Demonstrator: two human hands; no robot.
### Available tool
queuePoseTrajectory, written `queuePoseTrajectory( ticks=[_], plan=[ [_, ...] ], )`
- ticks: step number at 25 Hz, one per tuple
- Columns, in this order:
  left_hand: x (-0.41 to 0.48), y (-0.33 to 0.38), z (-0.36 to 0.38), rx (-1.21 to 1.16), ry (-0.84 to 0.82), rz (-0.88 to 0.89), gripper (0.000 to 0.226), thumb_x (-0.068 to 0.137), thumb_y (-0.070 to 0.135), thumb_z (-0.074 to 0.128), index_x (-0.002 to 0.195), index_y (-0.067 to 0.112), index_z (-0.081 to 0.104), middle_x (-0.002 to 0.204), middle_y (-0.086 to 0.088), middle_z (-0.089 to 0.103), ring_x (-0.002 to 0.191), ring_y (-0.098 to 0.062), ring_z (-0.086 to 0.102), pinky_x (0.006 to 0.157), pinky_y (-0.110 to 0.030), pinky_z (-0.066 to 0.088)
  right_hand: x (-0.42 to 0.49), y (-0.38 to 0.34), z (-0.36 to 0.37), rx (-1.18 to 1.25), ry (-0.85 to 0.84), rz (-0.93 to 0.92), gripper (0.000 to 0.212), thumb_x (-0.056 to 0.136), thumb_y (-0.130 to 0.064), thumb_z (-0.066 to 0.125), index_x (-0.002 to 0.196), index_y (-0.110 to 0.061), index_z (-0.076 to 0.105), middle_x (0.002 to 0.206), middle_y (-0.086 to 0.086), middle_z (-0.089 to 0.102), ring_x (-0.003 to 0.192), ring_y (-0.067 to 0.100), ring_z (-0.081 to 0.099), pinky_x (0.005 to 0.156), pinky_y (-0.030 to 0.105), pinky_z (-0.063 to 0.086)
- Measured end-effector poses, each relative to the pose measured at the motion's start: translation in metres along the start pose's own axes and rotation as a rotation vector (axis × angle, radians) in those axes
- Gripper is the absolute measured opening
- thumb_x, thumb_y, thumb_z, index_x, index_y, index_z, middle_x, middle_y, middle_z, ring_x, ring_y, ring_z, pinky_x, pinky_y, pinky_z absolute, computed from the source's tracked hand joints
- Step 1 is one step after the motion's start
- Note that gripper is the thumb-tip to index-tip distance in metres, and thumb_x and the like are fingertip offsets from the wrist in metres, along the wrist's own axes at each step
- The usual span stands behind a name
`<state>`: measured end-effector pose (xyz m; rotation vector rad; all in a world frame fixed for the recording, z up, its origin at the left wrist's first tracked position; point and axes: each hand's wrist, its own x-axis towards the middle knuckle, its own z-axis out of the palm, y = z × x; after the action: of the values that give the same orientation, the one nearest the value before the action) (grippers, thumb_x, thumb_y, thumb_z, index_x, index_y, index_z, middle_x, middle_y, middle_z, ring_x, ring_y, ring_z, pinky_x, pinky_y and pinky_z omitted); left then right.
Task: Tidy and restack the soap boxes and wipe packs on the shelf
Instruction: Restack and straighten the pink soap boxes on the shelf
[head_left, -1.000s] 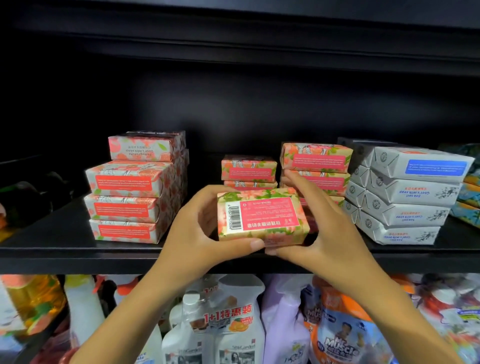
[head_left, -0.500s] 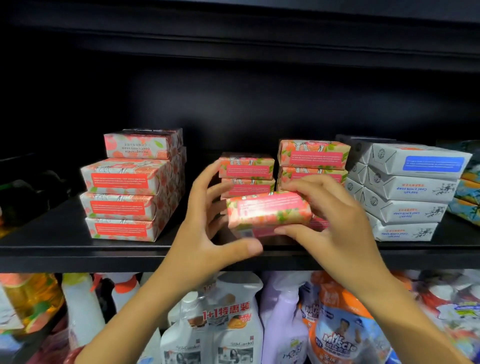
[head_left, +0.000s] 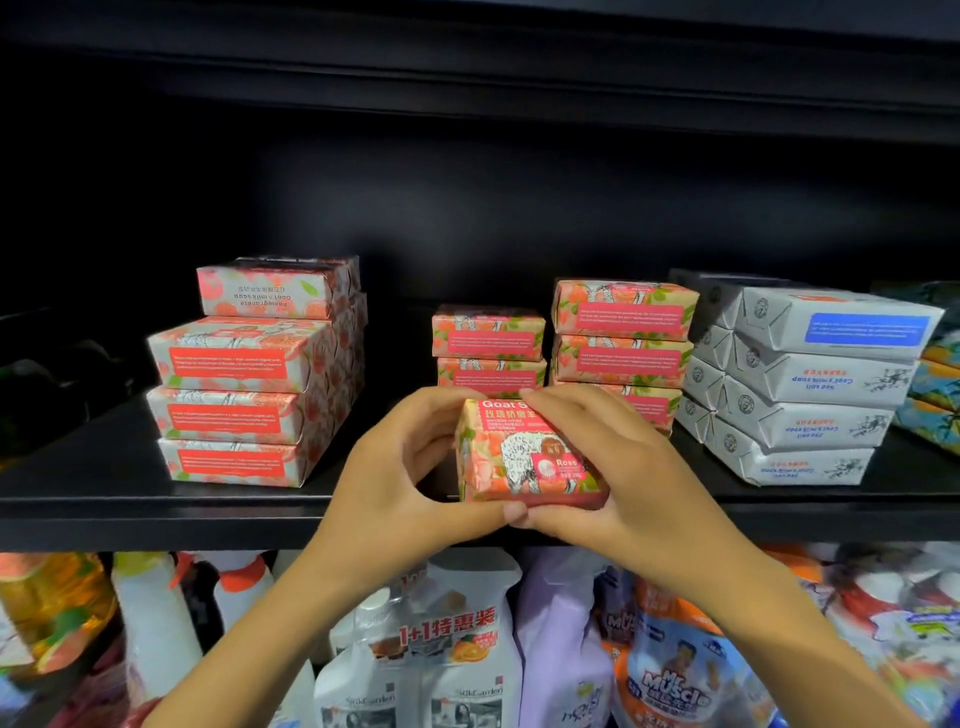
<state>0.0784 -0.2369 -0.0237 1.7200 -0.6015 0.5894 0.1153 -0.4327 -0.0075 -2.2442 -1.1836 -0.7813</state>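
Note:
A pink floral soap box (head_left: 524, 457) with a sheep picture faces me, held just above the black shelf's (head_left: 156, 512) front edge. My left hand (head_left: 400, 483) grips its left side, thumb under the bottom edge. My right hand (head_left: 618, 478) grips its right side, fingers curled over the top. Behind it stand a low stack of pink boxes (head_left: 489, 348) and a taller pink stack (head_left: 623, 338). A larger pink stack (head_left: 249, 395) sits at the left. White soap boxes (head_left: 810, 384) are stacked at the right.
Colourful packs (head_left: 935, 395) lie at the far right of the shelf. The shelf below holds spray bottles (head_left: 447, 660), refill pouches (head_left: 670, 670) and a yellow bottle (head_left: 47, 608). An upper shelf board (head_left: 467, 78) hangs overhead.
The box has been turned in both hands: the barcode back showed first, then a narrow side, and now the sheep front faces me. It stays near the shelf's front edge.

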Motion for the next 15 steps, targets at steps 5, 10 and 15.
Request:
queuePoseTrajectory(
  ticks=[5,10,15],
  plan=[
    [0.001,-0.003,-0.009,0.433,-0.047,0.013,0.077,0.061,0.058,0.075,0.129,0.033,0.049,0.122,0.021,0.058,0.115,0.004,0.053,0.094,-0.017,0.044,-0.006,0.008,-0.009,-0.166,0.055,0.035,0.078,0.065,-0.051,0.073,0.128,-0.01,0.053,0.123,0.002,0.056,0.114,0.013,0.044,0.088,0.029,0.04],
    [-0.004,-0.008,-0.018,0.853,-0.139,-0.033,0.062,0.067,0.075,0.046,0.104,0.03,0.067,0.102,0.02,0.064,0.098,0.0,0.058,0.081,-0.02,0.049,-0.023,0.026,-0.021,-0.114,-0.03,0.164,0.086,0.066,-0.073,0.054,0.132,-0.019,0.05,0.122,-0.009,0.051,0.113,0.009,0.045,0.089,0.027,0.04],
    [-0.004,-0.012,-0.015,0.842,-0.111,-0.007,0.056,0.067,0.073,0.047,0.091,0.029,0.072,0.092,0.02,0.066,0.09,-0.001,0.06,0.075,-0.023,0.051,-0.032,0.031,-0.02,-0.153,-0.038,0.152,0.07,0.069,-0.069,0.056,0.122,-0.023,0.056,0.113,-0.017,0.051,0.106,0.01,0.051,0.083,0.023,0.04]
  ],
)
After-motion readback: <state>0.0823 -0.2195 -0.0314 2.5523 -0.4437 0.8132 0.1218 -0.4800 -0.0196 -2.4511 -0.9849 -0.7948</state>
